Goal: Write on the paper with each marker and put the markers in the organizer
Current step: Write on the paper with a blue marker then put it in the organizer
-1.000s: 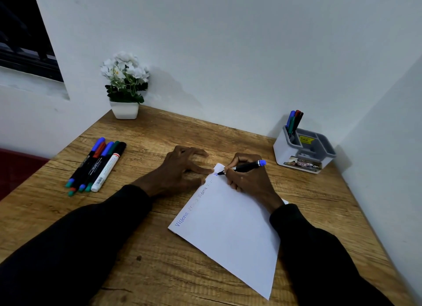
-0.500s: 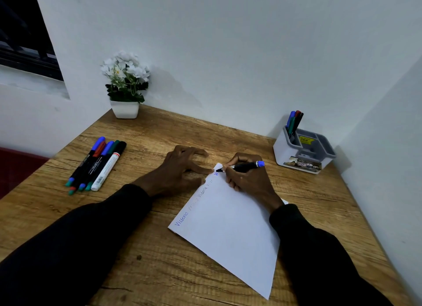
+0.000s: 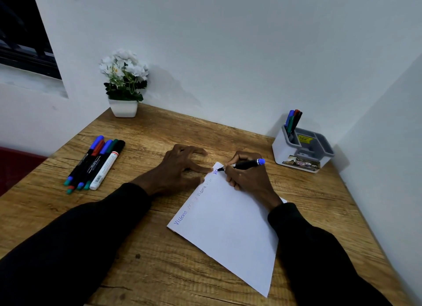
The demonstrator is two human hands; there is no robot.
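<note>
Your right hand (image 3: 247,180) grips the blue-capped marker (image 3: 245,164), nib on the far corner of the paper (image 3: 230,225). Since a second ago the blue word there has grown by a few letters; the hand itself has barely shifted. Judgement: this marker's writing is under way, not finished. Your left hand (image 3: 180,171) lies spread and empty, fingertips pinning the paper's edge beside the nib. Several words already run along that edge. Right of the writing hand, the organizer (image 3: 301,149) holds a few markers upright in one compartment. Well left, five markers (image 3: 96,163) lie together on the desk (image 3: 159,271), unstored. A flower pot (image 3: 124,108) stands beyond them. Nothing blocks the path to the organizer.
</note>
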